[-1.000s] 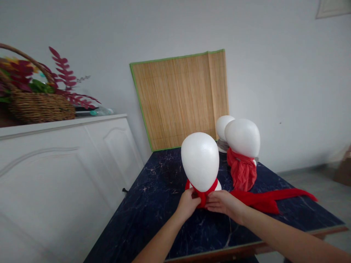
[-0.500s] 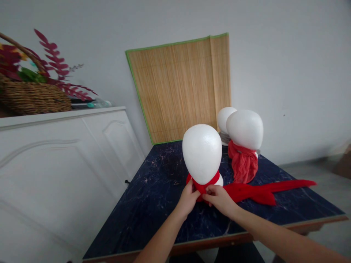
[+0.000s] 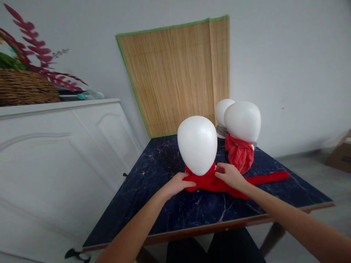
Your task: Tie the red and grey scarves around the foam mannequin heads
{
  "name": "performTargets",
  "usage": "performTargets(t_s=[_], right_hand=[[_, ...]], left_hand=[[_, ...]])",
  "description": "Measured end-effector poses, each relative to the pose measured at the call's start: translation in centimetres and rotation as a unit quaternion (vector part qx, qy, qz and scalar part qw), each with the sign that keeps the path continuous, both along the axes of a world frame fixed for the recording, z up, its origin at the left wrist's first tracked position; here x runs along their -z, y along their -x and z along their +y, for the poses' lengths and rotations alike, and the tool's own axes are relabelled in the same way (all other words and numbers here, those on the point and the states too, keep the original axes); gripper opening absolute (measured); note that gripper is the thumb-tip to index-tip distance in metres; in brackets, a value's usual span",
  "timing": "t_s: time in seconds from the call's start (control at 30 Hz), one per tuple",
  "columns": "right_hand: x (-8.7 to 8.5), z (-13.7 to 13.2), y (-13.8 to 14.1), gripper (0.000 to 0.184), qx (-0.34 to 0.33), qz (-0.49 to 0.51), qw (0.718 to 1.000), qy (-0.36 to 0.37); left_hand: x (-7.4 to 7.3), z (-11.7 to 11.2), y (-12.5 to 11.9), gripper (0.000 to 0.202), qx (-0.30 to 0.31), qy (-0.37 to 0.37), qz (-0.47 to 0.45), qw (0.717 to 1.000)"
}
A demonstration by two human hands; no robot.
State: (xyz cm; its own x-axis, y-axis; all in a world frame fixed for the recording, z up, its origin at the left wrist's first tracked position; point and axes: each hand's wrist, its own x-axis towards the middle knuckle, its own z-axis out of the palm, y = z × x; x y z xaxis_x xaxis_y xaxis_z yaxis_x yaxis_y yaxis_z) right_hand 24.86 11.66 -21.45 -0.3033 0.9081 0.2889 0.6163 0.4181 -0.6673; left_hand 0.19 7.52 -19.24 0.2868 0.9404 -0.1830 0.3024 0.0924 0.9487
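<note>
A white foam mannequin head point(image 3: 196, 144) stands upright on the table with a bright red scarf point(image 3: 210, 181) round its neck. My left hand point(image 3: 179, 182) is closed on the scarf at the left of the neck, thumb and fingers pinching the cloth. On the other side, my right hand point(image 3: 229, 176) grips the scarf with bent fingers just right of the neck. From beneath that hand the loose length of scarf stretches right across the tabletop. Parts of the cloth inside both hands are hidden.
Behind to the right stand a second white head point(image 3: 242, 120) in a coral scarf point(image 3: 241, 155) and a third head point(image 3: 223, 111) with grey cloth. The dark blue marbled table point(image 3: 153, 175) adjoins a white cabinet point(image 3: 101, 135) bearing a wicker basket point(image 3: 27, 87). A bamboo mat point(image 3: 175, 76) hangs behind.
My hands have moved apart: the right went rightward and up, the left slightly left. The scarf is drawn wider across the neck front, and its loose end has shifted left. The view has tilted slightly.
</note>
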Motion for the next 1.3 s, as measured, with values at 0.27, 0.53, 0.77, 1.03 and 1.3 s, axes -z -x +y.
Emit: performTargets(t_s=[0.27,0.53,0.77,1.03,1.3], right_hand=[[0.3,-0.2,0.6,0.009,-0.001,-0.009,1.0,-0.003],[-0.1,0.3,1.9,0.007,0.043,-0.036,0.998,0.035],[0.3,0.1,2.7,0.011,0.102,-0.055,0.993,0.031],[0.4,0.2,2.9,0.017,0.132,-0.077,0.988,0.029],[0.6,0.1,2.8,0.017,0.137,-0.078,0.987,0.031]], left_hand=[[2.4,-2.4,-1.0,0.04,-0.142,0.006,-0.194,0.971],[0.2,-4.4,0.3,0.036,-0.017,0.051,-0.098,0.994],[1.2,-6.5,-1.5,0.014,-0.058,0.016,-0.327,0.943],[2.5,-12.2,-2.9,0.024,-0.086,0.187,-0.606,0.768],[3.5,-17.1,-2.2,0.025,-0.098,0.063,-0.478,0.871]])
